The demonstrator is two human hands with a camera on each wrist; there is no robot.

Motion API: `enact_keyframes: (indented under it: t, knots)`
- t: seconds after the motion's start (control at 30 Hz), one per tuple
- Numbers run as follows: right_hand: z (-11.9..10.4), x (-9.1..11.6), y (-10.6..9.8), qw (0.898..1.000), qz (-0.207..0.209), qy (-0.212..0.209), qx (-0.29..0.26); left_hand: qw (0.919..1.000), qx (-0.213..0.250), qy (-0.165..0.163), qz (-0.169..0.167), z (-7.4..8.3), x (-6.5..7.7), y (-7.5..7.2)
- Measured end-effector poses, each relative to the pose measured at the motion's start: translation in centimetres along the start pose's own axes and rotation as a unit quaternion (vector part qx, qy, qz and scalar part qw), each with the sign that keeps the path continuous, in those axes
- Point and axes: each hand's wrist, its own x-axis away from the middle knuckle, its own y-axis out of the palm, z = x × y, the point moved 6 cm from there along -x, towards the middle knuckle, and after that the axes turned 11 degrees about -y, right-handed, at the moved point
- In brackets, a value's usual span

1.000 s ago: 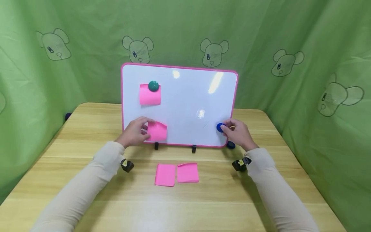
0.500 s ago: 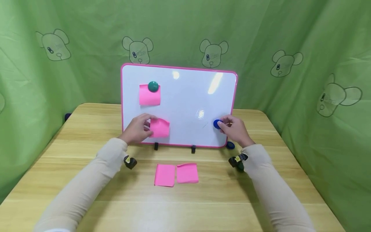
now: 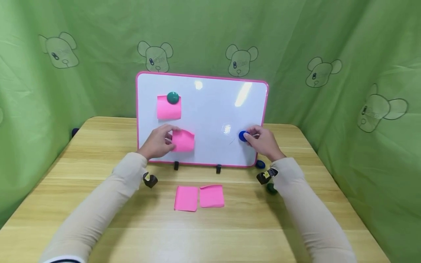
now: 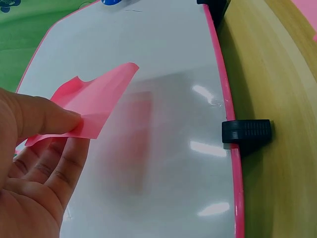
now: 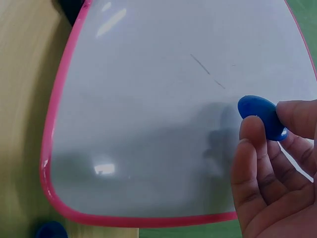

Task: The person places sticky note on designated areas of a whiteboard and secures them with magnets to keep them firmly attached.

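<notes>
My left hand (image 3: 159,141) pinches a pink sticky note (image 3: 183,141) by its left edge, in front of the lower left of a whiteboard (image 3: 210,106) with a pink frame. In the left wrist view the note (image 4: 99,96) stands off the board, bent, and its reflection shows on the surface. Between thumb and fingertips, my right hand (image 3: 264,140) holds a round blue magnet (image 3: 243,136) by the board's lower right; the right wrist view shows the magnet (image 5: 261,115) edge-on. Higher on the board, a green magnet (image 3: 173,97) pins another pink note (image 3: 169,109).
Two pink sticky notes (image 3: 186,198) lie side by side on the wooden table (image 3: 210,241). A dark blue magnet (image 3: 260,164) and a green one (image 3: 271,188) lie near my right wrist. Black clip feet (image 3: 218,168) support the board; a green curtain (image 3: 204,33) hangs behind.
My left hand has moved right and up with the sticky note. My right hand has carried the blue magnet left and slightly up. The green magnet on the table has come into view.
</notes>
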Motion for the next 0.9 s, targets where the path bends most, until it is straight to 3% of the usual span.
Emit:
enact_keyframes:
  t: [0.57,0.9]
  knots:
    - [-1.2,-1.3,0.5,1.000,0.002,-0.012,-0.022,0.9999,-0.002,-0.013,0.002,1.0,-1.1,0.1]
    - [-1.7,-1.9,1.1,1.000,0.002,-0.013,-0.021,0.9999,-0.001,0.002,0.014,1.6,-1.9,0.3]
